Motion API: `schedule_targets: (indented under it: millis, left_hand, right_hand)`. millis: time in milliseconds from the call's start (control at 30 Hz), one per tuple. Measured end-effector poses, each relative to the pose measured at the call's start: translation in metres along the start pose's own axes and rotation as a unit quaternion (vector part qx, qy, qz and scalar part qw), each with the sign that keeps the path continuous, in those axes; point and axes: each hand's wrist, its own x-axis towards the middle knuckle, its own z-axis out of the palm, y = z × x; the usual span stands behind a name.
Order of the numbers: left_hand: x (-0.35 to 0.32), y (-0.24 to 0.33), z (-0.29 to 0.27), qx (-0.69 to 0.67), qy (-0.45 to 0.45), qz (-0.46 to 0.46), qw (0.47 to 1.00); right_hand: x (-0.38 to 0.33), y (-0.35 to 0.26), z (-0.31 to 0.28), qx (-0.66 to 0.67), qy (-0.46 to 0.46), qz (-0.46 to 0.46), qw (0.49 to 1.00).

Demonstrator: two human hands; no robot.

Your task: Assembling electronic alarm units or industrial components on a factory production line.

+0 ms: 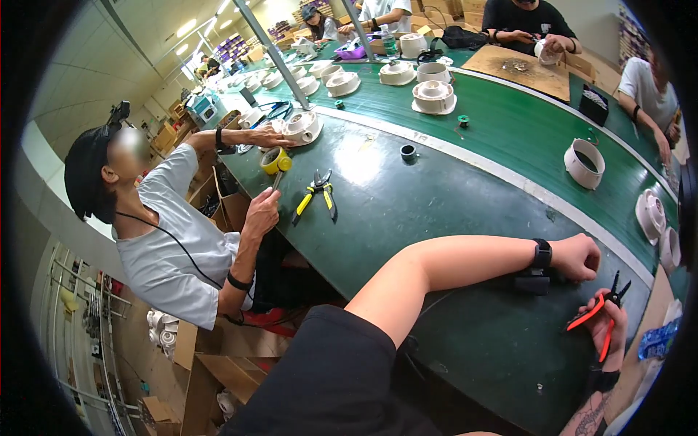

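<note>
My left arm stretches across the dark green table (465, 320) to the right. My left hand (578, 258) is curled closed near the table's edge strip, and whatever lies inside its fingers is hidden. Just below it, my right hand (612, 330) grips red-handled pliers (600, 309). Their black jaws point up and stand apart, with nothing visible between them. The two hands are close together but not touching. A black wristband with a small box (533, 280) hangs at my left wrist.
At left, a co-worker (174, 225) holds a yellow-headed tool (280, 163) beside a white housing (302, 128). Yellow-black pliers (315, 196) and a dark ring (408, 152) lie on the table. White housings (434, 98) sit on the green conveyor belt (502, 138). A blue-labelled bottle (660, 339) lies far right.
</note>
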Motion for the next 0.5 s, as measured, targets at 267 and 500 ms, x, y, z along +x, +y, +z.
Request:
schedule_targets:
  millis: [267, 500]
  left_hand:
    - [0.0014, -0.0064, 0.0009, 0.021, 0.008, 0.016, 1.000]
    - [0.0033, -0.0033, 0.0003, 0.021, 0.006, 0.014, 1.000]
  right_hand:
    - [-0.0001, -0.0004, 0.0036, -0.008, 0.003, 0.002, 1.000]
    - [-0.0003, -0.0027, 0.0010, -0.003, 0.006, 0.001, 1.000]
